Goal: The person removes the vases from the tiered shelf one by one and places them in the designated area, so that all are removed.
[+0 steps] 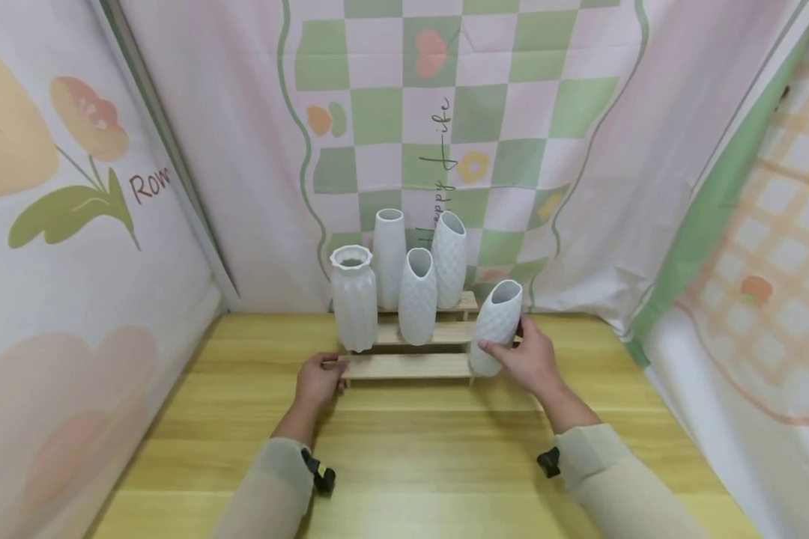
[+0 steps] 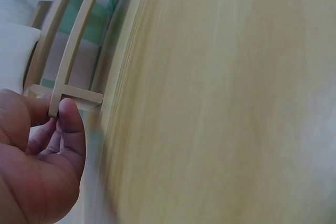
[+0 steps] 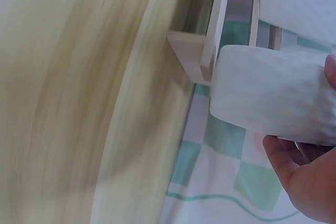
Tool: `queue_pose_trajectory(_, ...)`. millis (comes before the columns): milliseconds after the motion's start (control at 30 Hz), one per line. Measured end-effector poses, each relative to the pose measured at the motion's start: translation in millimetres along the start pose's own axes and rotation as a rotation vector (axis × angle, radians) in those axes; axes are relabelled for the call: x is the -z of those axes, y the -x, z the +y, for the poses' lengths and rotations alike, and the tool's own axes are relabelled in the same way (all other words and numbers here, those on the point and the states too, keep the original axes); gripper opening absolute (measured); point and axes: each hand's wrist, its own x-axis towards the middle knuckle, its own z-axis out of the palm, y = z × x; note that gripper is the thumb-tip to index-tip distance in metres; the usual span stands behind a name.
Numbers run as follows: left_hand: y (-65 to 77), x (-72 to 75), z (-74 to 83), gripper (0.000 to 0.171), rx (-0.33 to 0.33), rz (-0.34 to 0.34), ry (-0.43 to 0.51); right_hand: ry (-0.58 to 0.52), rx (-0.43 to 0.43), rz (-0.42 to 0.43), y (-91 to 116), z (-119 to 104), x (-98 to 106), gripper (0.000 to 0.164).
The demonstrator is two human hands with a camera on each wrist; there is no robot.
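Note:
A white textured vase (image 1: 494, 323) with a slanted mouth leans rightward at the right end of a three-step wooden stand (image 1: 404, 366). My right hand (image 1: 536, 361) grips its side, thumb across the front. In the right wrist view the base of the vase (image 3: 252, 90) overlaps the end of the front board. My left hand (image 1: 317, 383) pinches the left end of that front board; in the left wrist view the thumb and fingers hold the board's tip (image 2: 56, 100) from both sides.
On the middle step stand a fluted vase (image 1: 354, 311) with a scalloped rim and a slant-mouthed vase (image 1: 417, 303). Behind them, a tall round-mouthed vase (image 1: 389, 258) and another slant-mouthed vase (image 1: 449, 262) occupy the top step. A checked curtain (image 1: 479, 112) hangs behind the wooden table (image 1: 431, 464).

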Motion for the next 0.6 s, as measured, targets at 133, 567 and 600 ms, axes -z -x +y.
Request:
queue_pose_trajectory(133, 0.3, -0.1, -0.2, 0.037, -0.009, 0.003, 0.004, 0.011, 0.014, 0.017, -3, 3, 8, 0.081)
queue_pose_trajectory(567, -1.1, -1.5, -2.7, 0.036, -0.019, 0.019, 0.004, 0.046, -0.068, 0.033, -20, 24, 19, 0.094)
queue_pose_trajectory(600, -0.7, -2.0, -2.6, 0.035, -0.020, 0.020, 0.007, 0.051, -0.077, 0.037, -22, 26, 19, 0.094)
